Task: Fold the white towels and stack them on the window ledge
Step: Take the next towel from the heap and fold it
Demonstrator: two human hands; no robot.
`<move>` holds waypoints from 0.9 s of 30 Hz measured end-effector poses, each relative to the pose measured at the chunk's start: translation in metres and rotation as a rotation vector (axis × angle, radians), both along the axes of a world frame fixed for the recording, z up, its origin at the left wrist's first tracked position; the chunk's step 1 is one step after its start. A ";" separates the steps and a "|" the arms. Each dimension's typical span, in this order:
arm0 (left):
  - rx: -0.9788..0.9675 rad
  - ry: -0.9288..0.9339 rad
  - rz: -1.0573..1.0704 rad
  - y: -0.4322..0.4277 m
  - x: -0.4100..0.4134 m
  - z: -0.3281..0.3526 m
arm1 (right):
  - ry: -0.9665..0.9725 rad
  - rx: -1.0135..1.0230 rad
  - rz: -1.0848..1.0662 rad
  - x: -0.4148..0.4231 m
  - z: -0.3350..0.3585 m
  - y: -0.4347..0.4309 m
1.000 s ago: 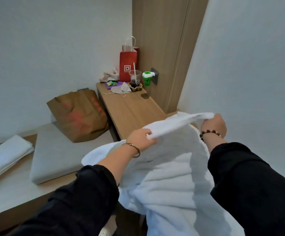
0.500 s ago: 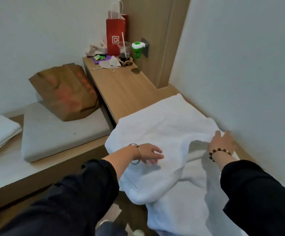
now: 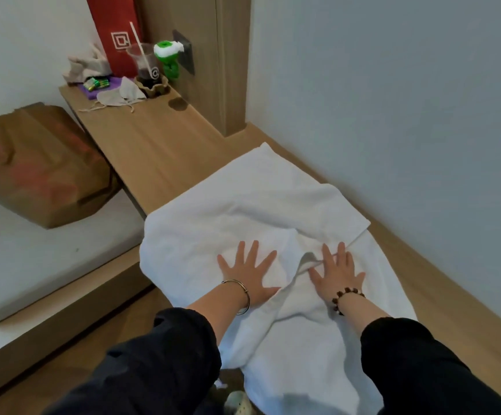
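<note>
Head view, looking down on a towel (image 3: 243,211) spread rumpled over the near end of the tabletop (image 3: 153,145), close to the wall on the right. Hangs off the near edge toward the floor, with a folded-over layer at the far right and a raised crease down the middle. Shows the left hand (image 3: 247,272) flat on the cloth left of that crease, palm down, fingers (image 3: 253,250) straight and fanned out, gripping nothing. Shows the right hand (image 3: 337,272) pressed flat just right of the crease (fingers spread too, released, holding nothing). Puts the towel under both palms, with cloth reaching past the fingertips on every side. Carries a bangle (image 3: 238,295) on the left wrist and a bead bracelet (image 3: 346,296) on the right. Farther along the tabletop: a red bag (image 3: 114,31), a cup (image 3: 145,64) with a straw, some cloth scraps. Left of the tabletop and lower down: a brown bag (image 3: 39,166) on a pale cushion (image 3: 33,250).
</note>
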State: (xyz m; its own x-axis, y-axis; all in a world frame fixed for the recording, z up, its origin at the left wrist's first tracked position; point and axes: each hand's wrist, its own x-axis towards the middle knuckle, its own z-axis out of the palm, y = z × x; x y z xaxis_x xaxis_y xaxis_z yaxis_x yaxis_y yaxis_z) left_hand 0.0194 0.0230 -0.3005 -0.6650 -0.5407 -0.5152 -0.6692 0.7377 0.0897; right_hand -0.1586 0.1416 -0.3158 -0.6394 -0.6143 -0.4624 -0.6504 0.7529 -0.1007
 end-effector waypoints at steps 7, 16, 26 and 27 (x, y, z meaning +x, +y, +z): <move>-0.119 0.027 -0.023 -0.031 -0.009 -0.016 | -0.014 0.017 0.050 -0.020 -0.004 -0.033; -0.063 0.166 0.218 -0.096 -0.021 -0.016 | -0.073 -0.002 0.159 -0.048 0.000 -0.140; -0.048 0.143 -0.040 -0.054 -0.065 -0.009 | -0.554 -0.629 -0.427 -0.079 0.036 -0.150; -0.078 0.109 -0.063 -0.053 -0.067 -0.009 | -0.504 -0.675 -0.495 -0.078 0.037 -0.134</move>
State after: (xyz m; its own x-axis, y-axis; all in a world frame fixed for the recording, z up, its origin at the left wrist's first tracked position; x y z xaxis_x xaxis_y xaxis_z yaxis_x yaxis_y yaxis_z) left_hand -0.0481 -0.0304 -0.3097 -0.7487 -0.5316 -0.3959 -0.6108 0.7854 0.1005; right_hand -0.2370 0.0076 -0.2788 -0.7200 -0.5660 -0.4017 -0.0392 0.6110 -0.7907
